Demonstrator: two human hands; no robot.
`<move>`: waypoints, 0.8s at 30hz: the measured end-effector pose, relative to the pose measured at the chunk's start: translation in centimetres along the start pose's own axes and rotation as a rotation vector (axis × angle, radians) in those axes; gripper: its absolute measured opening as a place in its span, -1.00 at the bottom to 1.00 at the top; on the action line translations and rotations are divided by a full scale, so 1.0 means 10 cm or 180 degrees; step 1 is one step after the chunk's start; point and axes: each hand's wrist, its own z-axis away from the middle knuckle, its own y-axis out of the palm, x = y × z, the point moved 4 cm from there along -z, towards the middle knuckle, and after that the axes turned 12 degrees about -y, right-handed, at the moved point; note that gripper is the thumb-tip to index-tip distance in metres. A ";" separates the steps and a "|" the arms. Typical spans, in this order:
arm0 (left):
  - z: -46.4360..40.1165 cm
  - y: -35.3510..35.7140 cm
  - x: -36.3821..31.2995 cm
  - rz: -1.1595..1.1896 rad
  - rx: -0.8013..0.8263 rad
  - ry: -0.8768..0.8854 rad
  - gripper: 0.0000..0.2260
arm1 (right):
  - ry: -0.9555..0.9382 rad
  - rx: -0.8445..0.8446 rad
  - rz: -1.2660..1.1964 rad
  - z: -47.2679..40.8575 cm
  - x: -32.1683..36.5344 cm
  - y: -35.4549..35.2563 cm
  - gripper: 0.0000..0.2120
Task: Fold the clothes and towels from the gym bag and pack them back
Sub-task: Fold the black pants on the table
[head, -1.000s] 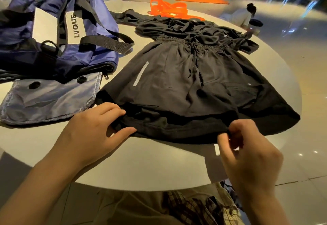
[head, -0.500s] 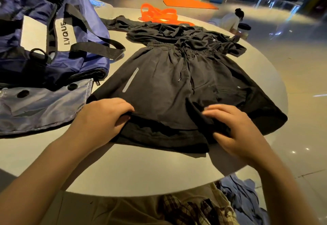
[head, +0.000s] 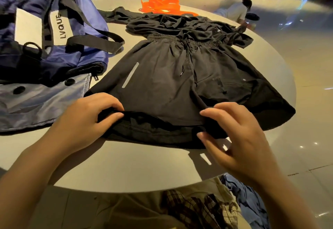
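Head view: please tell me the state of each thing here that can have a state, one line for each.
black shorts: spread flat, unfolded, near hem gripped by both hands
left hand: grips the hem
right hand: pinches the hem
gym bag: on the table beside the shorts, straps loose; whether open, cannot tell
black top: crumpled, unfolded
orange garment: lying loose, unfolded
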 end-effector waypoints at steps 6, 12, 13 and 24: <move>0.29 -0.11 0.10 0.0251 0.0132 -0.0298 -0.65 | 0.0004 -0.0072 0.0416 0.09 -0.02 0.12 -0.72; 0.26 -0.03 0.06 0.0011 -0.0092 -0.0163 -0.75 | 0.0476 -0.0570 0.0771 0.07 0.00 0.13 -0.62; 0.27 -0.04 0.07 0.0016 -0.0173 -0.0159 -0.82 | 0.0447 -0.0652 0.0819 0.07 0.02 0.09 -0.66; 0.11 -0.18 -0.08 -0.0154 0.0002 0.0010 -0.58 | -0.0261 -0.0243 0.0744 0.21 0.06 0.14 -0.74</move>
